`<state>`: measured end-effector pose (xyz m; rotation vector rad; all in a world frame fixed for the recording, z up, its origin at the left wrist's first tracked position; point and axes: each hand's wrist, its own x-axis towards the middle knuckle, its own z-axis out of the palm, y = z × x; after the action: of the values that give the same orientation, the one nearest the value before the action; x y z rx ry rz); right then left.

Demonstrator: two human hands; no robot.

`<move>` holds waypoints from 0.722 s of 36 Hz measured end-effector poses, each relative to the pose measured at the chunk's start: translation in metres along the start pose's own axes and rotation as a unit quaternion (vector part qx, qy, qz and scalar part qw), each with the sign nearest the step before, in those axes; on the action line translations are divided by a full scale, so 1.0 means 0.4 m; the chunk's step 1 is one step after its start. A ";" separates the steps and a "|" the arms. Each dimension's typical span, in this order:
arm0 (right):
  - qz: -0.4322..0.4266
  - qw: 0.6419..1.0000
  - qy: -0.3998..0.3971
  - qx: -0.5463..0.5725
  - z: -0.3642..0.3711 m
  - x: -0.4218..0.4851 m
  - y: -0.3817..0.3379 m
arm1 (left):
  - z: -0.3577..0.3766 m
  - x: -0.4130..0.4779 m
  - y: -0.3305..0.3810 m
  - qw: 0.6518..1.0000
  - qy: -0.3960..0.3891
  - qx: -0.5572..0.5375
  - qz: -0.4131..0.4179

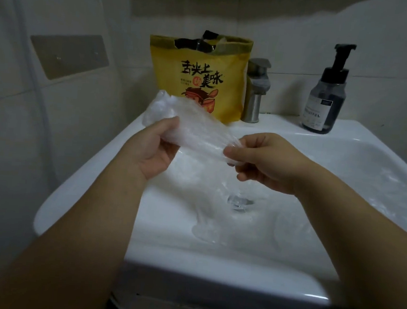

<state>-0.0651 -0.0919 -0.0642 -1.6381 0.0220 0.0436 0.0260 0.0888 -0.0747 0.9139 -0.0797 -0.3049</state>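
A thin clear plastic film, perhaps a bag [195,127], is stretched between both hands above the white sink [212,272]. My left hand [154,148] grips its crumpled left end with the thumb on top. My right hand [263,159] pinches the right end between thumb and curled fingers. More of the film hangs down, blurred, toward the basin and the drain [240,202].
A yellow takeaway bag [203,81] with black print stands at the back rim of the sink, beside a steel faucet [256,90]. A dark pump bottle [326,98] sits at the back right corner. Tiled walls close in behind and to the left.
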 end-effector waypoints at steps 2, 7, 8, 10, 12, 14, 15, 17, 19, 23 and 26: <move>0.006 0.999 -0.026 0.025 0.001 -0.002 -0.003 | 0.000 0.002 0.000 0.999 0.031 0.015 0.008; 0.004 0.989 -0.048 0.138 -0.010 0.006 -0.007 | -0.002 0.001 -0.003 0.995 0.079 0.049 -0.036; -0.012 0.998 -0.019 0.055 -0.014 0.008 -0.001 | -0.003 0.004 -0.004 0.994 0.087 0.053 -0.046; -0.078 0.982 0.020 -0.173 -0.008 0.001 0.013 | -0.003 0.004 -0.007 0.991 0.093 0.077 -0.065; -0.162 0.950 0.009 -0.267 0.013 -0.010 0.013 | -0.003 0.005 -0.012 0.987 0.087 0.112 -0.080; -0.214 0.941 -0.001 -0.261 0.031 -0.018 0.006 | -0.005 0.008 -0.018 0.984 0.076 0.138 -0.089; -0.234 0.936 0.002 -0.262 0.037 -0.022 0.003 | -0.005 0.008 -0.020 0.984 0.063 0.144 -0.089; -0.262 0.921 0.009 -0.288 0.044 -0.023 -0.001 | -0.008 0.009 -0.018 0.985 0.010 0.149 -0.091; -0.267 0.910 0.011 -0.318 0.047 -0.022 -0.002 | -0.003 0.000 -0.013 0.983 -0.064 0.141 -0.098; -0.248 0.912 0.022 -0.326 0.044 -0.017 0.006 | 0.000 -0.002 -0.013 0.978 -0.110 0.154 -0.090; -0.237 0.913 0.047 -0.328 0.042 -0.008 0.011 | 0.003 0.005 -0.021 0.974 -0.107 0.193 -0.053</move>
<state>-0.0688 -0.0757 -0.0695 -2.2742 -0.3524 -0.4462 0.0257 0.0827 -0.0808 1.2722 -0.2974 -0.4985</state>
